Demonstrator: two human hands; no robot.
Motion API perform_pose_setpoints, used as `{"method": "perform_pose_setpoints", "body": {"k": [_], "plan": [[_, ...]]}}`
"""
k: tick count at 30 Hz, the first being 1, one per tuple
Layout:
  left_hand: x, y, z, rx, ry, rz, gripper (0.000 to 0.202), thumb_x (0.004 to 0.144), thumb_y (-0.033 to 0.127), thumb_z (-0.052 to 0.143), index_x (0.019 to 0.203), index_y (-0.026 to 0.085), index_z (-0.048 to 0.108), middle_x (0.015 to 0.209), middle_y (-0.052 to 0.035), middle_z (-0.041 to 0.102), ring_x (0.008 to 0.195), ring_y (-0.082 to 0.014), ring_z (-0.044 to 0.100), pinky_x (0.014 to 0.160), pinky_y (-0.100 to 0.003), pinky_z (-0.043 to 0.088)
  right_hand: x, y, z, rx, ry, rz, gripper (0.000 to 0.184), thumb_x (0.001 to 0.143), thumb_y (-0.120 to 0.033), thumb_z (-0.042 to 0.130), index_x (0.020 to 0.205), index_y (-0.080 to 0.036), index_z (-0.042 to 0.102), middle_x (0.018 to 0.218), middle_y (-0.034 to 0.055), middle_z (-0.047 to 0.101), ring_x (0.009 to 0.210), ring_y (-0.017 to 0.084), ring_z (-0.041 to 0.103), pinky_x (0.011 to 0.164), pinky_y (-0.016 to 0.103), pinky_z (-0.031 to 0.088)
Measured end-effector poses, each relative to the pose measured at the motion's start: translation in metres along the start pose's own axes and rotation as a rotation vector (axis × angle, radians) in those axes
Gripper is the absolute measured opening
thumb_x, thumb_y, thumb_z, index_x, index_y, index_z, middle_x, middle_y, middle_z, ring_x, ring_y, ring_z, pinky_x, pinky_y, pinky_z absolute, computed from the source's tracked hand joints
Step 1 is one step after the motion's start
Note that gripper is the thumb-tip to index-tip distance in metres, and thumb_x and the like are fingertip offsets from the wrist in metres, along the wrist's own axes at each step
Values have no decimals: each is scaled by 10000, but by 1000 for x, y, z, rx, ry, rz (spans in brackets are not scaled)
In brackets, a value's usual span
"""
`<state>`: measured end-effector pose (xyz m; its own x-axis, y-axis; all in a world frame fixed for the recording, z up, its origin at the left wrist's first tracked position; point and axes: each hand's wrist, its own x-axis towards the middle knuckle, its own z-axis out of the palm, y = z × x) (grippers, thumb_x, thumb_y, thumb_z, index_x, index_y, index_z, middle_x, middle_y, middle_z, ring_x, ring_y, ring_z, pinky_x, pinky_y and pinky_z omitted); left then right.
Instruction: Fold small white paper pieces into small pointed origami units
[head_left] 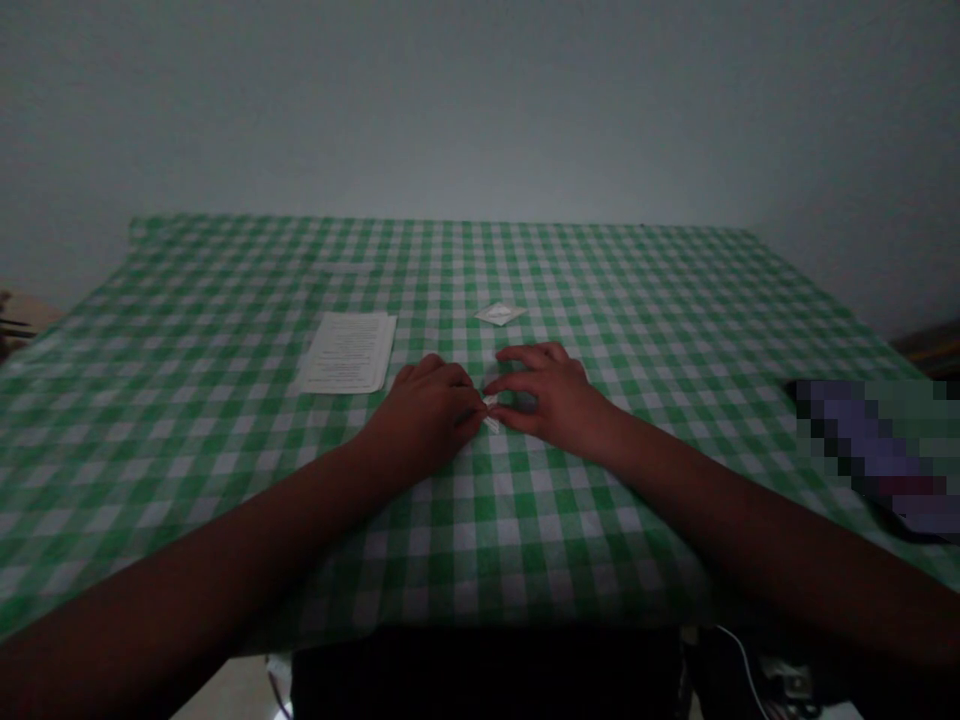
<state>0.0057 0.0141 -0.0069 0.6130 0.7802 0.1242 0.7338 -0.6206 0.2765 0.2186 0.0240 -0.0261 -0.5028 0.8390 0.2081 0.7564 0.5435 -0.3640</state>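
A small piece of white paper with faint print (492, 424) sits between my two hands, low over the tablecloth and mostly covered by fingers. My left hand (431, 412) is closed, its thumb and forefinger pinching the paper's left side. From the other side, my right hand (551, 395) grips the paper between thumb and forefinger, with its other fingers held apart. Beyond my hands lies a diamond-shaped folded paper (501, 314). Left of it, close to my left hand, is a stack of printed sheets (349, 352).
A green and white checked tablecloth (420, 285) covers the table. At the right edge lies a dark, flat object (870, 450), blurred by pixelation. Behind the table stands a plain wall (465, 110). A white cable (742, 660) hangs below the front edge, at lower right.
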Motion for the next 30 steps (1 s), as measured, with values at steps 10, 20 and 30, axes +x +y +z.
{"method": "perform_pose_setpoints", "body": {"k": [10,20,30], "plan": [[-1,-2,2,10,11,0,155,906,276,592,901,216,735,984,-50,661,959,-238,498,868,-403,396,-1,6,-11,19,-152,-53,526,752,-530,762,1238,-364,649,1511,68,430,1336,365,372,1005,596,371],[-1,-1,3,13,22,9,141,900,256,599,902,215,734,977,-47,658,953,-233,500,865,-399,412,0,4,-5,102,-55,15,257,867,-452,676,1105,-373,732,1408,20,553,1274,318,440,1019,555,362],[-2,-2,4,41,45,30,129,904,255,597,921,210,716,990,-50,671,971,-242,512,854,-408,409,-4,7,-7,54,-134,-41,517,747,-498,779,1234,-374,656,1484,58,468,1325,368,398,995,602,374]]}}
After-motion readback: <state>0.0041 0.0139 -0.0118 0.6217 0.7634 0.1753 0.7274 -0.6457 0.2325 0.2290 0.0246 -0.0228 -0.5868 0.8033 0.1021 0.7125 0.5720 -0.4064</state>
